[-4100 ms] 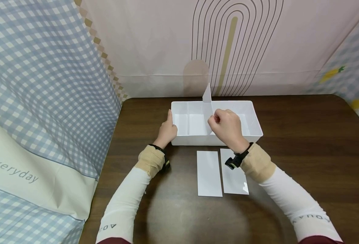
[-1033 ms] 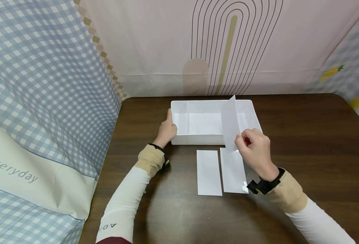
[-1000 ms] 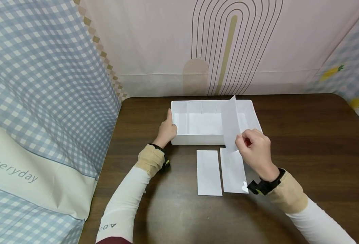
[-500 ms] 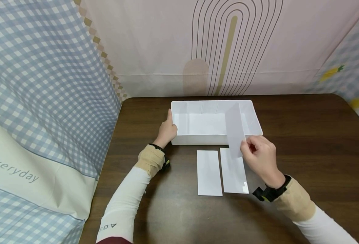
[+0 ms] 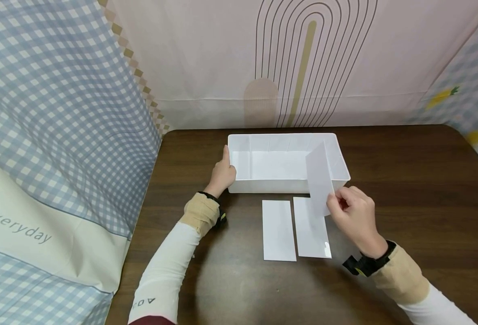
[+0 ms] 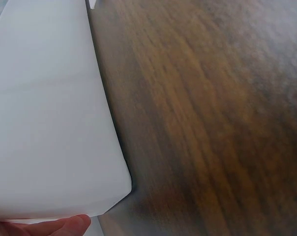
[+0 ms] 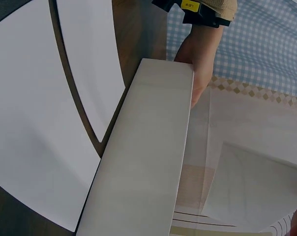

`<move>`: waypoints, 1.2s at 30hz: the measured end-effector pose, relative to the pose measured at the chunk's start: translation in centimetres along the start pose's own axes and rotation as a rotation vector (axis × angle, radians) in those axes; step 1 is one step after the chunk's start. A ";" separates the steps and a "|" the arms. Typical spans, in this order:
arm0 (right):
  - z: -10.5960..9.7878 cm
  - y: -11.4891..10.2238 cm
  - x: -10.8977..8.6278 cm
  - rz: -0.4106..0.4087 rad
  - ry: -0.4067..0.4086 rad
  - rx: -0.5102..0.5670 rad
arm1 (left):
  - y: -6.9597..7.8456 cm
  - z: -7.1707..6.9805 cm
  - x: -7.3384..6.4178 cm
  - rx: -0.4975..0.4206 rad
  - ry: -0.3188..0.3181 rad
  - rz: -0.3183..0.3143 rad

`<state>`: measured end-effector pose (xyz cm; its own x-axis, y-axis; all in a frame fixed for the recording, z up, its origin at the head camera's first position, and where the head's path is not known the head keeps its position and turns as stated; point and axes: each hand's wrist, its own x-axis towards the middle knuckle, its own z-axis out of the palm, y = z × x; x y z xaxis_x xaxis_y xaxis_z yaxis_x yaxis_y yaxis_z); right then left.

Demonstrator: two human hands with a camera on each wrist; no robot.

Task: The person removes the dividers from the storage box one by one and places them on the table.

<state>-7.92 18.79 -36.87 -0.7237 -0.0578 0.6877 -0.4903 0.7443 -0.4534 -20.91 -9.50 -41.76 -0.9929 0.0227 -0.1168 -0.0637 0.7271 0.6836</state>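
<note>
A long white box [image 5: 267, 186] stands near the back of the table, with one divider [image 5: 250, 158] across its left part. My left hand [image 5: 221, 174] lies against the box's left end, index finger straight along that wall; the left wrist view shows a fingertip [image 6: 77, 225] by the corner of the box [image 6: 50, 128]. With thumb and fingers, my right hand [image 5: 354, 214] pinches the near edge of a thin white divider panel [image 5: 317, 176]. That panel stands on edge over the box's front wall, overlapping its right part. In the right wrist view the panel [image 7: 256, 189] shows beyond the box wall [image 7: 138, 142].
Two flat white panels lie side by side before the box, a left panel [image 5: 278, 230] and a right panel [image 5: 313, 234]. The dark wooden table [image 5: 417, 189] reaches back to a patterned curtain [image 5: 206, 58]. A checked cloth [image 5: 72, 104] hangs at the left.
Four seconds ago the pinched panel stood across the box's middle. My right hand has brought it right and toward me, also lowering it over the last second. My left hand stays put.
</note>
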 end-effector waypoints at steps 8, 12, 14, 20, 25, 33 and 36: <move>-0.2 0.1 -0.6 0.007 0.017 -0.002 | 0.0 0.0 -0.1 -0.003 -0.006 0.000; -0.4 0.2 -0.8 0.009 0.013 -0.002 | 0.1 0.0 -0.1 -0.012 -0.007 0.004; -0.5 0.3 -0.9 0.009 0.011 -0.004 | 0.0 0.0 -0.1 -0.013 -0.007 0.007; -0.8 0.5 -1.3 0.013 0.014 -0.009 | 0.0 0.1 0.0 -0.007 -0.003 0.006; -1.1 0.6 -1.6 0.008 0.019 0.003 | 0.0 0.0 -0.1 -0.019 -0.007 0.006; -1.4 0.9 -2.1 -0.010 0.063 0.020 | 0.0 0.0 0.0 -0.016 -0.012 -0.002; -1.6 0.9 -2.2 -0.004 0.061 0.028 | 0.0 0.0 0.0 -0.015 -0.014 -0.005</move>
<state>-6.00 20.65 -37.94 -0.6913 -0.0189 0.7224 -0.5067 0.7254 -0.4659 -20.92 -9.52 -41.72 -0.9911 0.0291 -0.1302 -0.0701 0.7167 0.6938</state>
